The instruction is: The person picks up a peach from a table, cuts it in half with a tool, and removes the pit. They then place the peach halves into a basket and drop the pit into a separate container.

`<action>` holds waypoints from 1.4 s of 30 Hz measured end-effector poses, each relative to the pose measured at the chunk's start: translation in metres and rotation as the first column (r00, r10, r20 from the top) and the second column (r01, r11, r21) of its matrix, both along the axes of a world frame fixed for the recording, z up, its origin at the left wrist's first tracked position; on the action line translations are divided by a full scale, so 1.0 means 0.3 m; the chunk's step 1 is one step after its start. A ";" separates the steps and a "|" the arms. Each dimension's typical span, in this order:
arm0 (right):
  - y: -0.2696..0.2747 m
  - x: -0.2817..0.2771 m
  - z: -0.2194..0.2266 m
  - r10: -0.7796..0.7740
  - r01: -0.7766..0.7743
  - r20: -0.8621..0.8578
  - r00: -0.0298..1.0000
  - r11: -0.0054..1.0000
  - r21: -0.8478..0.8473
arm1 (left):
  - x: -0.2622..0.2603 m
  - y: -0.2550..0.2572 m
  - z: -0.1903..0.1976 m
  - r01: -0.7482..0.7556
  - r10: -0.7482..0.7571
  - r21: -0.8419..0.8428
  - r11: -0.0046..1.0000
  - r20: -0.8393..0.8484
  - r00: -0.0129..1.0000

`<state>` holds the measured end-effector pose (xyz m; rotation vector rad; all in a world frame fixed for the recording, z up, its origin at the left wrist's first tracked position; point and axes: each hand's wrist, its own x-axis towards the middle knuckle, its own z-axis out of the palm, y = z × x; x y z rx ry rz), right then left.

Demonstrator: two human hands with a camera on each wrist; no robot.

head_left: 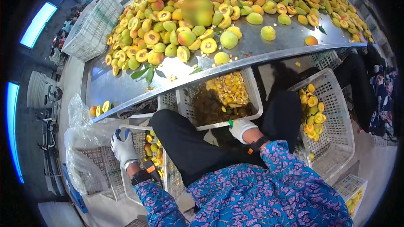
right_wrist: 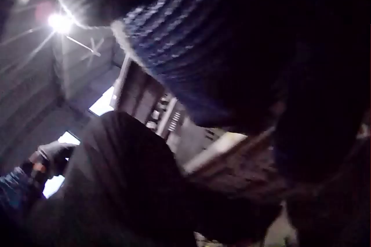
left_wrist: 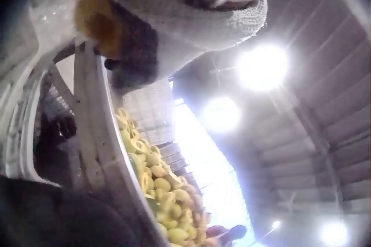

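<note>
In the head view my left hand (head_left: 123,148), in a white glove with blue fingertips, hangs over the rim of the left basket (head_left: 131,185), which holds peach halves (head_left: 152,149). The left wrist view shows a blurred yellow-brown patch (left_wrist: 97,22) at that hand's dark fingers; I cannot tell if it is a held peach half or a stain. My gloved right hand (head_left: 244,128) is curled between the knees and grips a small thing with a green end (head_left: 230,122); the rest is hidden. The right wrist view is dark, showing mostly the ribbed blue glove (right_wrist: 179,44).
A metal table (head_left: 294,33) ahead carries a large heap of peaches (head_left: 170,26), many cut open. Below its edge stands a crate (head_left: 257,111) with yellow pieces and brown pits. Another basket (head_left: 338,132) with peach halves is at right. Clear plastic (head_left: 78,128) drapes crates at left.
</note>
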<state>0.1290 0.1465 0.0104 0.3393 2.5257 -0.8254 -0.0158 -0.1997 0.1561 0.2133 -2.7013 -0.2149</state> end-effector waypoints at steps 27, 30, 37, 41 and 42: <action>0.125 -0.028 0.258 -0.619 0.233 0.350 0.703 -0.265 -0.936 | -0.051 0.764 0.122 0.146 -0.914 0.986 0.078 0.013 0.405; 0.113 -0.072 0.377 -0.601 0.220 0.206 0.773 -0.050 -0.974 | 0.050 0.705 0.009 0.052 -0.965 0.998 0.036 0.021 0.261; -0.009 -0.115 0.197 -0.577 0.014 -0.537 0.615 0.690 -0.724 | 0.193 0.648 -0.210 -0.269 -0.805 0.942 -0.202 -0.004 0.593; -0.095 -0.080 0.195 -0.275 -0.013 -0.726 0.630 0.931 -0.364 | 0.198 0.637 -0.349 -0.568 -0.687 0.531 -0.629 -0.038 0.726; -0.115 -0.069 0.185 -0.283 -0.013 -0.692 0.665 0.921 -0.389 | 0.187 0.632 -0.377 -0.545 -0.660 0.545 -0.636 -0.020 0.751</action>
